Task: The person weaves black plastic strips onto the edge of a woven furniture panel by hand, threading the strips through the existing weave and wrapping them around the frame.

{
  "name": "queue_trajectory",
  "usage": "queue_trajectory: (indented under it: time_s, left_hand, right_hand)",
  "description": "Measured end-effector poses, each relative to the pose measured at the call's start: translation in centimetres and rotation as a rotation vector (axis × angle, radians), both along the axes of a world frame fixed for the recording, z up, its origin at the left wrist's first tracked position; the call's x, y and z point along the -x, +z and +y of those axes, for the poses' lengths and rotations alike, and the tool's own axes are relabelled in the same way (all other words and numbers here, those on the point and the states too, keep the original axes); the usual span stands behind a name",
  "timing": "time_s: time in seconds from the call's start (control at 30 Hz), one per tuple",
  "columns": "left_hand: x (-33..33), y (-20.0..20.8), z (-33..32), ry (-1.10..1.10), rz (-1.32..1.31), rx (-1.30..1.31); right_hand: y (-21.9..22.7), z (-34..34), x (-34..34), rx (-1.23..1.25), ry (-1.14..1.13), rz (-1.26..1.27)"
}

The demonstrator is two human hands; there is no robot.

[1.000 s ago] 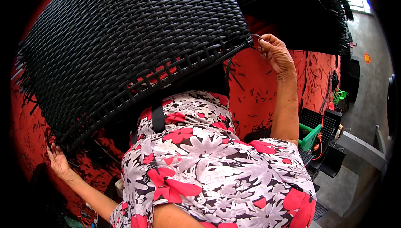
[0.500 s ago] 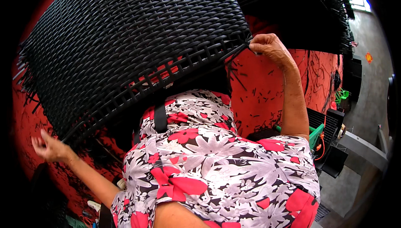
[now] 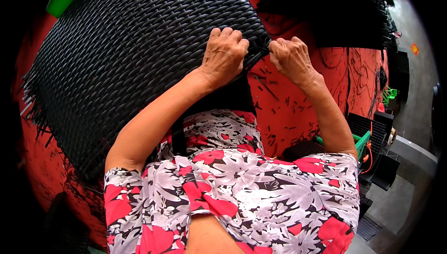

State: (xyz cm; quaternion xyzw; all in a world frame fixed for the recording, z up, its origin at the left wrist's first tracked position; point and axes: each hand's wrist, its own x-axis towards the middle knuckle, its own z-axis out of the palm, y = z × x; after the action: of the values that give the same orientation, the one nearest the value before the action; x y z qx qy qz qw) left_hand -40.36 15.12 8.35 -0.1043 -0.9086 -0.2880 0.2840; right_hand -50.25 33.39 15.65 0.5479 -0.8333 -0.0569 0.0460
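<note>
Fingers of both hands, left hand (image 3: pixel 224 54) and right hand (image 3: pixel 289 57), clench the woven panel's (image 3: pixel 130 67) corner strand, which could slip loose.

A red floor (image 3: pixel 298 114) strewn with dark offcuts; grey concrete (image 3: pixel 419 91) at right, perhaps daylit from above.

Red floor (image 3: pixel 288 109), stacked black woven panels (image 3: pixel 335 12), green crate (image 3: pixel 361 142).
</note>
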Motion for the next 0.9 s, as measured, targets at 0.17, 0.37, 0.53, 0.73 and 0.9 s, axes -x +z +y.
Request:
queue_trajectory:
  time_s: [0.17,0.37,0.53,0.73,0.9]
  left_hand:
    - [1.7,-0.5,1.0,0.007,-0.031,0.073]
    - [1.4,-0.2,1.4,0.13,-0.109,0.09]
    - [1.1,-0.4,1.2,0.183,-0.203,-0.005]
    - [1.6,-0.8,1.4,0.187,-0.156,0.024]
    - [1.7,-0.7,1.7,0.166,-0.148,0.1]
  right_hand:
    - [-1.8,-0.4,-0.5,0.13,0.121,0.16]
    - [-2.2,-2.0,1.2,0.363,0.204,0.207]
    - [-2.5,-1.0,1.2,0.277,0.264,0.176]
    - [-1.8,0.3,1.0,0.256,0.33,0.126]
    - [-2.2,0.1,0.5,0.229,0.16,0.07]
